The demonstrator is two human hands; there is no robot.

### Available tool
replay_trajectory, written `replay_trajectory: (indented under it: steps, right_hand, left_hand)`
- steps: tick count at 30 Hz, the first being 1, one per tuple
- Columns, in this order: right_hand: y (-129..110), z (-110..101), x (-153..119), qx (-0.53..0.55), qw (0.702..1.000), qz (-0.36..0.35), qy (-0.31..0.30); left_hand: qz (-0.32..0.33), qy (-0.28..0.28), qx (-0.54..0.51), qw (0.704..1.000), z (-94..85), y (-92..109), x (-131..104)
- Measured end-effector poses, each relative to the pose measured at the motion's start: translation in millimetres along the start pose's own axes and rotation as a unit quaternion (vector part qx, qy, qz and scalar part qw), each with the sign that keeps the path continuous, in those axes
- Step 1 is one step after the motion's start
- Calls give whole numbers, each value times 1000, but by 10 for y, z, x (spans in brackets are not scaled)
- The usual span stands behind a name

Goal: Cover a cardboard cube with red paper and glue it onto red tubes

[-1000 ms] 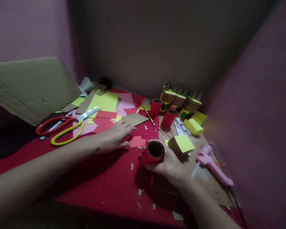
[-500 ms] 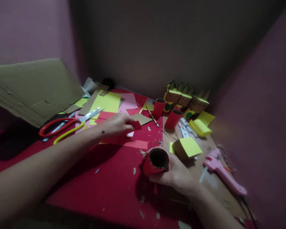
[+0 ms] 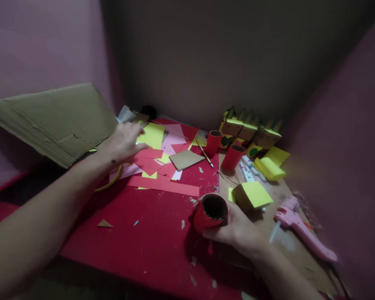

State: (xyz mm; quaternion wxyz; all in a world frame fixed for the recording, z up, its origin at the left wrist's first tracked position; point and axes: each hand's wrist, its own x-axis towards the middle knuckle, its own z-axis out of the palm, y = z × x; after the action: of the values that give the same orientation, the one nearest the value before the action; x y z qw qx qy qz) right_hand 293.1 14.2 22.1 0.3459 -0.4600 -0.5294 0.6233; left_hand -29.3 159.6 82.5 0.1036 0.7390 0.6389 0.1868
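Over there, the right hand [image 3: 239, 231], lower centre, has its fingers curled round a red tube [image 3: 203, 218]. The left hand's [image 3: 121, 139], left of centre, spread, look empty. Two other tubes [image 3: 233, 160] are already red; a red strip [image 3: 171, 186] lies loose mid-frame.

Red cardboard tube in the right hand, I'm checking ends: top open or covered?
Open: the red cardboard tube shows a dark hollow within.

Pink walls [image 3: 343, 150], red tabletop [image 3: 156, 237], dim light
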Motion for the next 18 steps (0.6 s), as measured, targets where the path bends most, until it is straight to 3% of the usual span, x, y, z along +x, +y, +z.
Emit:
replay_trajectory:
  steps: [2,4,8,10,14,18]
  right_hand:
    - [-4,11,-5,13,1000,-8,4]
    - [-13,26,-8,28,999,-15,7]
    - [-9,48,-7,22,999,-24,13]
    - [15,46,-6,-2,999,-28,16]
    - [64,33,0,-43,998,-42,27]
    - [41,52,14,-32,997,-53,37]
  left_hand:
    - [58,-90,2,994,128,58,-181]
    - [90,-142,7,986,285,88,-359]
    - [93,-148,12,985,464,57,-542]
    - [85,-155,-1,984,419,40,-565]
    - [29,-146,-49,988,150,-54,-610]
    - [-70,-32,-101,992,-65,-342,-585]
